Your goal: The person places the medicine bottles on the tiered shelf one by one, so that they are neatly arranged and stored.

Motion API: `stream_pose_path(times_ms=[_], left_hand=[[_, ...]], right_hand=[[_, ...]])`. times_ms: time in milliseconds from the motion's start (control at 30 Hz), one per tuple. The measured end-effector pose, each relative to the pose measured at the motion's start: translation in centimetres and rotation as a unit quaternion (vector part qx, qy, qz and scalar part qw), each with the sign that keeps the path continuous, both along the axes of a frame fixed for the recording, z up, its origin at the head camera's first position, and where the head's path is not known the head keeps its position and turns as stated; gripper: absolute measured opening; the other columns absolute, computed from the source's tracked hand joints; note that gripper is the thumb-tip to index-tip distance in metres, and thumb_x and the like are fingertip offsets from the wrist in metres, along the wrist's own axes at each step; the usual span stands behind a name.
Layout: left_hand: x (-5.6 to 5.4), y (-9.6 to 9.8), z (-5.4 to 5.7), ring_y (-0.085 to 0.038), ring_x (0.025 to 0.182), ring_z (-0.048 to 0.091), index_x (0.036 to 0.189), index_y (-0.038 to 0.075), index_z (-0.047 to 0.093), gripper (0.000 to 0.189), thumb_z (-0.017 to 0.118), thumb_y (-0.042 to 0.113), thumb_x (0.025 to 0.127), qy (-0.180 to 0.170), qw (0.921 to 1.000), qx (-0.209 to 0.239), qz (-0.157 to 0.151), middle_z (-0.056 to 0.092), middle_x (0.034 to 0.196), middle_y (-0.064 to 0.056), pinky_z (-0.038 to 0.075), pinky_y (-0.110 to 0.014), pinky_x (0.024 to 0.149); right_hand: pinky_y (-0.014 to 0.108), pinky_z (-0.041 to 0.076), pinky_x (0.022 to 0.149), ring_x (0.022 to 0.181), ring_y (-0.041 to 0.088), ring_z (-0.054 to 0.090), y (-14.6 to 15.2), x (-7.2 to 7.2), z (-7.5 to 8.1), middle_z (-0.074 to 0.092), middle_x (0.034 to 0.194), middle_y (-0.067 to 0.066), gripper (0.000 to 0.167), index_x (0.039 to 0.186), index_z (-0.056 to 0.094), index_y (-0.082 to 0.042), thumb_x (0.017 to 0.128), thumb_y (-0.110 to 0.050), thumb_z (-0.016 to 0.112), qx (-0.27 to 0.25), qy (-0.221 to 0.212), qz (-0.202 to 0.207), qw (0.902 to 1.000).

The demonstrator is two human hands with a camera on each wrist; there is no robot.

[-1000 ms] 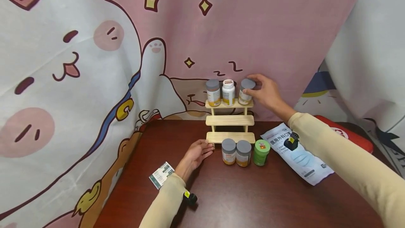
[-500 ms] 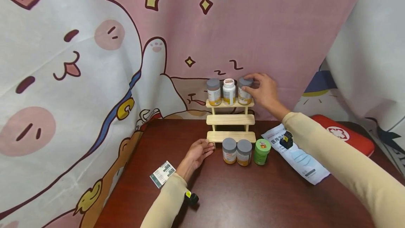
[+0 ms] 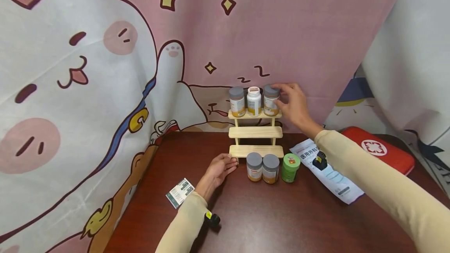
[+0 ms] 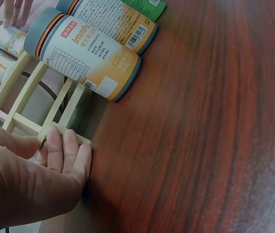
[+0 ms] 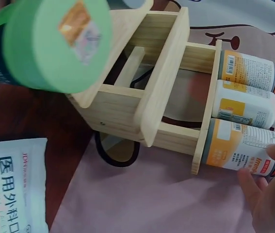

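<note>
A three-tier wooden display stand stands against the back cloth. On its top step are a grey-lidded bottle on the left, a white bottle in the middle and another grey-lidded bottle on the right. My right hand touches that right bottle with its fingertips at the lid and side, the thumb by the label. My left hand pinches the left end of the lowest step, thumb against fingers.
Two grey-lidded bottles and a green jar stand before the stand. To the right lie a mask packet and a red first-aid pouch. A printed card lies at the left of the brown table.
The right grey-lidded bottle has shifted slightly left and now stands straighter on the top step. My right fingers have loosened, with the thumb drawn back to its edge. The left hand keeps still.
</note>
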State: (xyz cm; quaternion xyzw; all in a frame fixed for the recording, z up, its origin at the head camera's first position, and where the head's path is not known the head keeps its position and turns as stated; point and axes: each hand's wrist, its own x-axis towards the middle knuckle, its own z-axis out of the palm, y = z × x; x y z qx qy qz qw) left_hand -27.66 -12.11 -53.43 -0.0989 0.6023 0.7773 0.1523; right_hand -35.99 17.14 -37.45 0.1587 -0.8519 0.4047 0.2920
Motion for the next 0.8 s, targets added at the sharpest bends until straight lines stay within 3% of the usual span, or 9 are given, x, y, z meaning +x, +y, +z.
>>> stream_pose_path(times_ms=[167,367,533,800], left_hand=[[-0.1,0.2,0.1,-0.022,0.102,0.073,0.111,0.007,0.057,0.007,0.052,0.013,0.111,0.009,0.9999,0.0,-0.005,0.071,0.097,-0.003,0.053,-0.05,0.116],[-0.1,0.0,0.0,-0.023,0.104,0.073,0.112,0.006,0.057,0.008,0.051,0.011,0.111,0.011,0.9999,-0.002,0.003,0.071,0.098,-0.004,0.054,-0.05,0.115],[-0.1,-0.1,-0.1,-0.023,0.105,0.073,0.111,0.008,0.057,0.006,0.051,0.01,0.111,0.008,0.9999,-0.002,0.008,0.071,0.098,-0.004,0.054,-0.049,0.115],[0.2,0.3,-0.2,-0.022,0.1,0.072,0.109,0.01,0.057,0.004,0.052,0.01,0.11,0.011,0.9999,0.003,0.013,0.07,0.097,-0.004,0.055,-0.05,0.113]], right_hand=[[0.057,0.05,0.101,0.119,0.041,0.063,0.7,0.8,-0.4,0.063,0.13,0.024,0.049,0.135,0.068,-0.008,0.089,0.004,0.076,-0.018,0.023,-0.012,0.9995],[0.045,0.061,0.089,0.117,0.036,0.064,1.2,2.8,-1.1,0.062,0.129,0.018,0.042,0.131,0.07,-0.009,0.09,-0.003,0.079,-0.001,0.027,-0.016,0.9995],[0.041,0.066,0.085,0.119,0.031,0.063,1.6,5.0,-2.4,0.061,0.128,0.015,0.041,0.133,0.069,-0.009,0.093,-0.007,0.077,-0.003,-0.02,0.01,0.9997],[0.06,0.06,0.097,0.126,0.039,0.063,2.2,8.9,-4.7,0.061,0.136,0.017,0.04,0.139,0.063,-0.011,0.1,-0.011,0.071,-0.023,-0.109,0.064,0.9917]])
